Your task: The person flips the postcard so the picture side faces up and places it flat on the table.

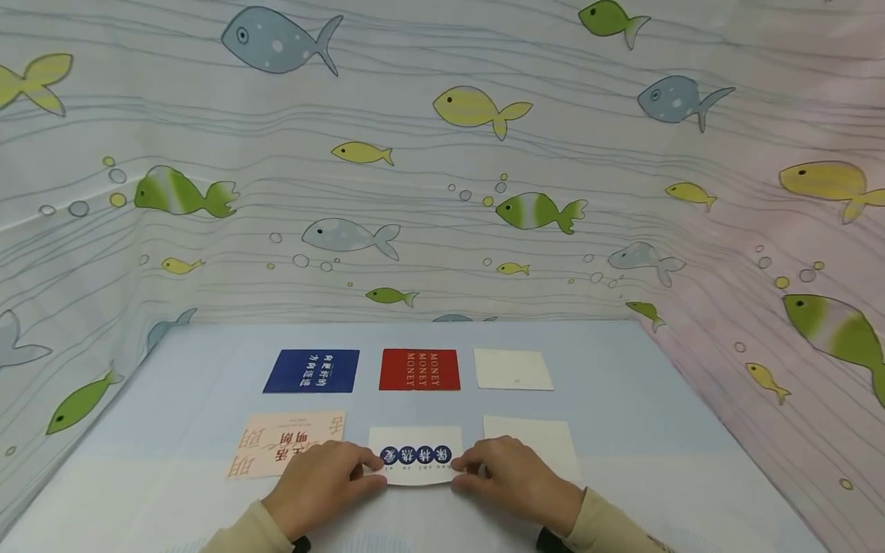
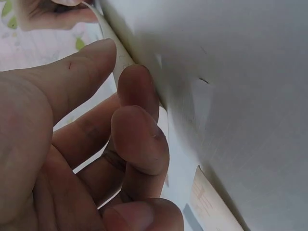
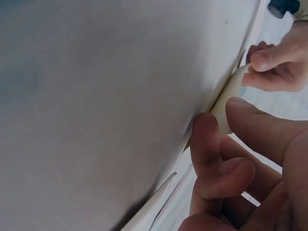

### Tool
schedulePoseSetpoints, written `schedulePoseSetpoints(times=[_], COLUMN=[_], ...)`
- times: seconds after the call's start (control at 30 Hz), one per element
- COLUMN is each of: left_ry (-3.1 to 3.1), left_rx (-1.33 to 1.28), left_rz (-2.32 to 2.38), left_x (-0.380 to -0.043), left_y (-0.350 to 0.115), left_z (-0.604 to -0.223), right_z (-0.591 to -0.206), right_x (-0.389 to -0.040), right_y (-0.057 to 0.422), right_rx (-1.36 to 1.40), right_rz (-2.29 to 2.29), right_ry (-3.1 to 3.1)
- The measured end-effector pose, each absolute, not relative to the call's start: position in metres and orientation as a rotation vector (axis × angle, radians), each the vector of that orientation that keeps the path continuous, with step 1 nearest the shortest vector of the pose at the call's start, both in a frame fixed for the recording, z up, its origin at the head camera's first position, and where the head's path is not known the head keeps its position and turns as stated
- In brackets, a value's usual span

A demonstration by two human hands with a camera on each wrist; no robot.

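Centrally, a white card [image 1: 416, 455] with blue circles sits between the left hand [image 1: 323, 484] and right hand [image 1: 520, 478], neither nearer, long axis running side to side, thumbs and fingers pinching its near corners.

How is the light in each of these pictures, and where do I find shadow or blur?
Head view: soft, fairly even light, print on the blue card readable; left wrist view: grey shadow on the table beside the held card, green patches at upper left blurred; right wrist view: table dim, dark shadow along the lower card.
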State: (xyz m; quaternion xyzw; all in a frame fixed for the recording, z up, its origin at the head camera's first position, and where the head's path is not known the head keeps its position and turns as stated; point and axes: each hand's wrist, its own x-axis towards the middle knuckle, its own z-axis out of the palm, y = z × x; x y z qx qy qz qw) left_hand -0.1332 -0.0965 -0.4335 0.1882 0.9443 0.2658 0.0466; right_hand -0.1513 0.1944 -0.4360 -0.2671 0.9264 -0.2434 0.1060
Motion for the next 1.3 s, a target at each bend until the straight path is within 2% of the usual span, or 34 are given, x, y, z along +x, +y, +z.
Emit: schedulePoseSetpoints(times=[1.3], left_ry=[2.917], left_rx=[0.445], left_rz=[0.833], left_x=[-0.163], left_y=[-0.093], left_z=[-0.435], right_z=[-0.434], right_x=[-0.186], right_y=[0.190], right_rx=[-0.666], right_rz=[-0.711], right_ry=[2.729])
